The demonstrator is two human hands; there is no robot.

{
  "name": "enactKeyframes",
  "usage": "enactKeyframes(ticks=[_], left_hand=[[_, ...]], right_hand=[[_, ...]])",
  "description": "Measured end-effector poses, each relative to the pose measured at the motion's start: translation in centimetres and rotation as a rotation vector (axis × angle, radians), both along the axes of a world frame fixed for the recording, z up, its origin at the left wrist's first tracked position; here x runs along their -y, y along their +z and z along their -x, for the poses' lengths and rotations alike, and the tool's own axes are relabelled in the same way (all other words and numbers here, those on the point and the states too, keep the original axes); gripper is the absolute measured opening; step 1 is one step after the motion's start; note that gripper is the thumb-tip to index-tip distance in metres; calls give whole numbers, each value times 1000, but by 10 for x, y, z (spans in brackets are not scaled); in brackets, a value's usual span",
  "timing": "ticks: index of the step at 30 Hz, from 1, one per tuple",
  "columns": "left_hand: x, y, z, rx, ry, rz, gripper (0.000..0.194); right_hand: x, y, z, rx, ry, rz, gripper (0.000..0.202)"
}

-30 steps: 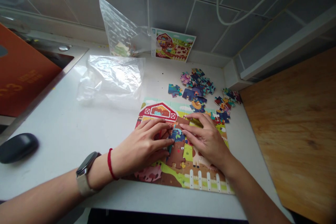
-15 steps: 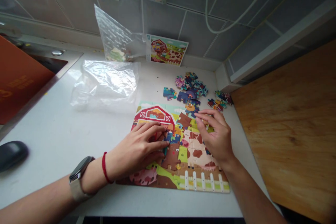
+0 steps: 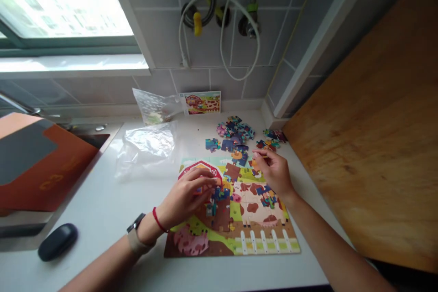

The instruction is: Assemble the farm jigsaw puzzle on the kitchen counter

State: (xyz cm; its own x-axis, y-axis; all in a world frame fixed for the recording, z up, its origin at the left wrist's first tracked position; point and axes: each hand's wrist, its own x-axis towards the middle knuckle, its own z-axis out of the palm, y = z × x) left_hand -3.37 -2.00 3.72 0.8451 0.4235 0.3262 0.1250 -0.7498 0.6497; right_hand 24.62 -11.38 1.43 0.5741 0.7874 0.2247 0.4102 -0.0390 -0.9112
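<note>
Where the flat, rectangular, multicoloured cardboard jigsaw (image 3: 236, 213) bears loose dark-blue pieces (image 3: 267, 196): a careless nudge could scatter them
Jigsaw: on the white surface (image 3: 96, 205), spotted cow (image 3: 251, 206) showing
Bare left hand (image 3: 188, 194): curled over it, cannot tell its grip
Bare right hand (image 3: 275, 171): grip drawn together, cannot tell on what

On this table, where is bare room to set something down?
Left: between the black oval object, nearer plastic bag and wristwatch. Right: a narrow strip between right forearm and wooden panel. Crowded: behind the puzzle, among loose pieces.
</note>
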Motion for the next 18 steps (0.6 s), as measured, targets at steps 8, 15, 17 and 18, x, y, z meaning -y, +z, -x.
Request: enactKeyframes(ticks=[8,15,17,18], left_hand=[[-79,29,-101,-377,83,-281,52],[-146,43,-198,-744,-52,-360,104],[-153,42,-211,-788,-105,-374,98],[-156,40,-214,-793,-129,-383,92]], right_hand=[[-6,-9,-11,-88,0,-73,32],[-5,-10,-12,-147,-16,-124,33],[-5,-8,-11,-150,-14,-133,31],[-5,-8,-11,-154,-8,-134,31]])
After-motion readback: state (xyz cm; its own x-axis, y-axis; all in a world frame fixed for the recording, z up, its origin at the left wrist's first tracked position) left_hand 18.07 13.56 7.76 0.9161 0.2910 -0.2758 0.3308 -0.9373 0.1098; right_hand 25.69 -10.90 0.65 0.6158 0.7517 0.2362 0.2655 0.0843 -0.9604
